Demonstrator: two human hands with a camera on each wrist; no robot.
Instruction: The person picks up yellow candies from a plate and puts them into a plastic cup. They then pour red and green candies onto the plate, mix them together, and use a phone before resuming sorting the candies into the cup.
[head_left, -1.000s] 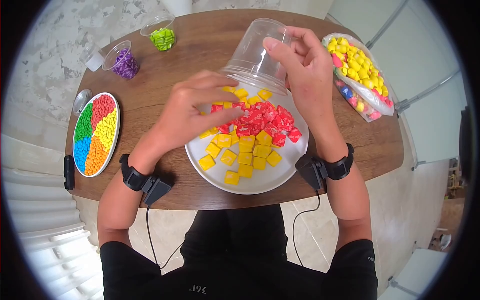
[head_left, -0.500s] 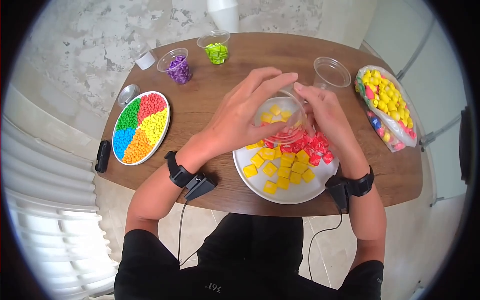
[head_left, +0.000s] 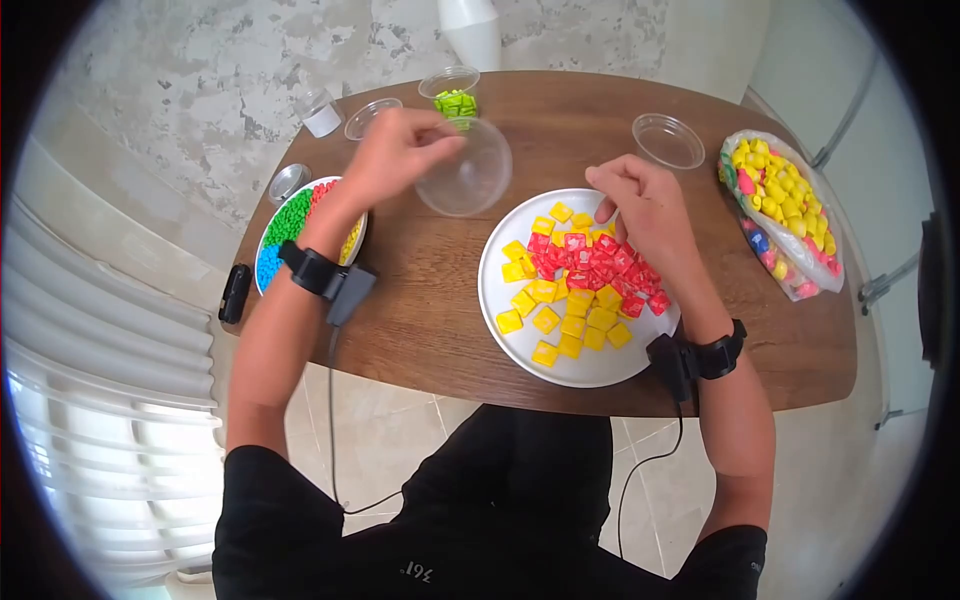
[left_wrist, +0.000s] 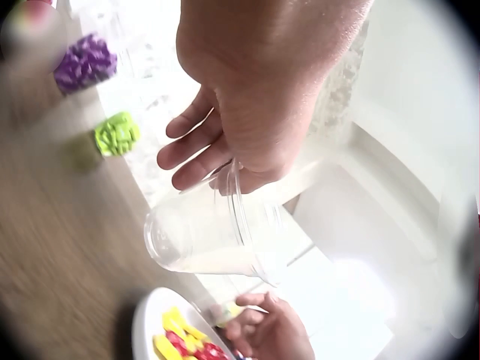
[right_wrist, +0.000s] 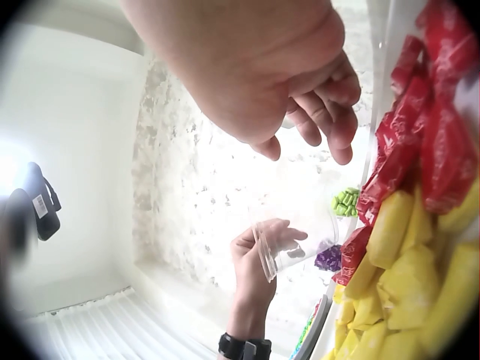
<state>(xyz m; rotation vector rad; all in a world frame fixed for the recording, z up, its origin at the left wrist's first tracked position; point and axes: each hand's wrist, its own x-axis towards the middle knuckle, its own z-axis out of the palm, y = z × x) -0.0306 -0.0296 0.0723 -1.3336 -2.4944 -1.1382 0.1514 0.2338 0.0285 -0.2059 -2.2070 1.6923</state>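
Holding a clear cup (head_left: 470, 180) above the brown worktop (head_left: 420, 290).
The left hand (head_left: 392, 155) pinches its rim; the right hand's (head_left: 652, 212) fingers (empty) curl loosely near the plate (head_left: 500, 310); mottled wall (head_left: 570, 35) behind.

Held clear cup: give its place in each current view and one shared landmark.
Head: cup above centre, in the left hand.
Left wrist: cup left of centre, lower half.
Right wrist: cup right of centre, lower half.
Landmark: green sweets, visible in all three.
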